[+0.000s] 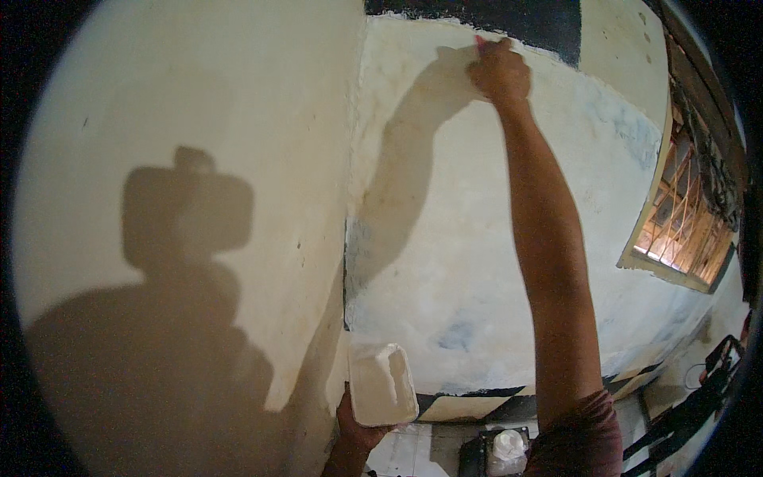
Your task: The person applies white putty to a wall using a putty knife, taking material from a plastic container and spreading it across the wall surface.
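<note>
My right arm reaches up across the whitened wall [461, 207]. At its top, my right hand [501, 71] is closed around a small tool with a pink-red part [479, 44]; the fingers hide most of it, so I cannot tell its kind. The hand is just below a black painted area [524, 20] with a ragged white lower edge. Low near the corner, my left hand [355, 432] grips a white rectangular tub [356, 385] from below. Thick white paint coats the tub's inside.
A plain cream wall [199, 95] meets the whitened one at a corner on the left and carries my shadow. To the right is a barred window [683, 215]. Below are a black-and-cream checkered band [461, 408], a white container [509, 445] on a dark stand, and a dark frame [699, 405].
</note>
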Demonstrator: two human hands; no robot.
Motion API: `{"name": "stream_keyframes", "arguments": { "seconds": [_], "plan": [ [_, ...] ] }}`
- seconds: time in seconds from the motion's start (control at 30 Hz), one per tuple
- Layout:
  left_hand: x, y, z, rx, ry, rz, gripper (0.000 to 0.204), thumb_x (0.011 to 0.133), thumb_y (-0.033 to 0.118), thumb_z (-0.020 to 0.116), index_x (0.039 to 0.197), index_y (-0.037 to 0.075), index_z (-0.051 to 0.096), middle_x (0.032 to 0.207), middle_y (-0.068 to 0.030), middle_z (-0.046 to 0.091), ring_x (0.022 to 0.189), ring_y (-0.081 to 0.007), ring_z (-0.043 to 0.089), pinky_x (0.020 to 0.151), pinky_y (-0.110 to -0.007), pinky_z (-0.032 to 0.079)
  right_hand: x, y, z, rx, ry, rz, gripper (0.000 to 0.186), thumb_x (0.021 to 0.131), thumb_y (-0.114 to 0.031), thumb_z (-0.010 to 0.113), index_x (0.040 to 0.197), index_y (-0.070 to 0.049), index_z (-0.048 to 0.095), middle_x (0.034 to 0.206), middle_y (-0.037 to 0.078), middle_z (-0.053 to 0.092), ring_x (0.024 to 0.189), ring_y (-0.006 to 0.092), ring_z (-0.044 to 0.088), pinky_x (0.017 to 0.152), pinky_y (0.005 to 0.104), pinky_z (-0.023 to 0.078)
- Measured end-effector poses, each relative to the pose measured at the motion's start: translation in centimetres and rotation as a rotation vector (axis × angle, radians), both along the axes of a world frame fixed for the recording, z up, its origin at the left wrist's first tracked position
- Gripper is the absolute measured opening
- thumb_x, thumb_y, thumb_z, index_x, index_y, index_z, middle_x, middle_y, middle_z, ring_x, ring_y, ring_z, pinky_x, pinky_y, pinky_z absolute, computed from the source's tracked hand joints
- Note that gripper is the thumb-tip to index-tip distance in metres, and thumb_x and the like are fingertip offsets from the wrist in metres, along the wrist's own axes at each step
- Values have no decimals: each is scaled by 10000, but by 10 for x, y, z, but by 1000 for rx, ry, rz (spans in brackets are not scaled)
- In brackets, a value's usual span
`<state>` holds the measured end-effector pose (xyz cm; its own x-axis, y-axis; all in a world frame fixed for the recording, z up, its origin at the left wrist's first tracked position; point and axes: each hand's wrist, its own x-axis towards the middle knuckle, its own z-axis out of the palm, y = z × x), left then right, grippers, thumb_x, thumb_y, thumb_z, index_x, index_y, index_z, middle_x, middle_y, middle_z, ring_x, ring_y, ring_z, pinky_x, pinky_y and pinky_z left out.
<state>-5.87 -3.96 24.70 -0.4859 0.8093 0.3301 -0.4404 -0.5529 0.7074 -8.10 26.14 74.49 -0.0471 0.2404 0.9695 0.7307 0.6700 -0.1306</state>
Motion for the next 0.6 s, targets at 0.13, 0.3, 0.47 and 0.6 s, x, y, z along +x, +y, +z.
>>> {"name": "stream_keyframes", "arguments": {
  "seconds": [0.13, 0.3, 0.47, 0.6],
  "plan": [
    [-6, 3, -14, 36, -404, -128, 642, 872, 296, 611, 1415, 84, 341, 1330, -170, 486, 1164, -368, 549, 887, -563, 528, -73, -27, -1, -25, -70, 217, 549, 739, -368, 692, 1086, 29, 538, 991, 234, 662, 932, 377, 658, 822, 453, 528],
    [-5, -10, 20, -118, -128, -8, 612, 927, 460, 427, 1417, 102, 346, 1336, -178, 479, 1163, -399, 542, 788, -631, 539, -125, -72, -17, 171, -332, 232, 468, 832, -376, 658, 1097, -3, 556, 963, 198, 669, 883, 359, 673, 744, 467, 553],
    [-5, -1, 1, -62, -368, -129, 622, 927, 509, 378, 1404, 110, 376, 1297, -178, 516, 1125, -413, 566, 757, -637, 545, -117, -47, 17, 369, -428, 98, 459, 894, -453, 553, 1204, -116, 557, 1114, 183, 644, 971, 377, 658, 721, 654, 511],
    [-13, 0, -10, 139, -627, -300, 626, 923, 530, 374, 1396, 120, 395, 1273, -168, 540, 1104, -403, 583, 761, -627, 545, -66, -34, -14, 407, -717, -93, 439, 903, -418, 560, 1205, -103, 521, 1068, 142, 640, 923, 318, 654, 732, 475, 529]
  ]
}}
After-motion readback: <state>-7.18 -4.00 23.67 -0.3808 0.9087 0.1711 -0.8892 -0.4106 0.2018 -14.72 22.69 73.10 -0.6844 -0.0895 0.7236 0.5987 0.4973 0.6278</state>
